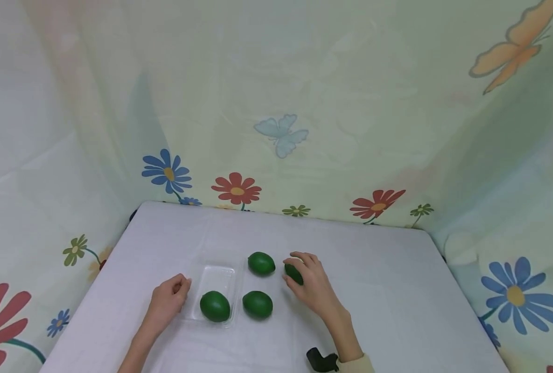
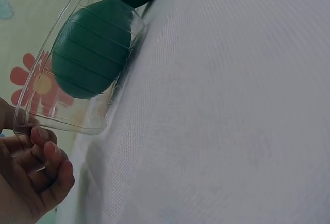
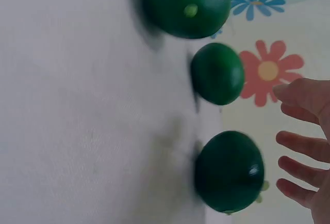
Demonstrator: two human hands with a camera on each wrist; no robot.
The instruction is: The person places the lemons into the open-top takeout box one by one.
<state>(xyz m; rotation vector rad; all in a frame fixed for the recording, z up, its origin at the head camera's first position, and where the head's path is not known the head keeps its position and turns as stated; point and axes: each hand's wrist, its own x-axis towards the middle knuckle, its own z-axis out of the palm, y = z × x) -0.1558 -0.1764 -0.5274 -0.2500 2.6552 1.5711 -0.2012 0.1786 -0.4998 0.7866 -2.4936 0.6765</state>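
Observation:
My left hand point(image 1: 166, 301) pinches the near-left rim of a clear plastic container point(image 1: 216, 275) between thumb and fingers; the left wrist view shows the rim point(image 2: 59, 126) in the grip. One green lime point(image 1: 215, 306) lies in the container's near end. Beyond its right side, two more limes, a near one point(image 1: 257, 304) and a far one point(image 1: 261, 263), lie on the table. My right hand point(image 1: 314, 286) reaches over a fourth lime point(image 1: 293, 274), fingers spread and slightly bent. In the right wrist view a gap shows between those fingers point(image 3: 301, 171) and the lime point(image 3: 229, 171).
A white cloth covers the table point(image 1: 388, 300). Behind it hangs a pale curtain point(image 1: 332, 77) printed with flowers and butterflies. A black device point(image 1: 322, 360) sits at the right wrist beside a light sleeve point(image 1: 356, 364).

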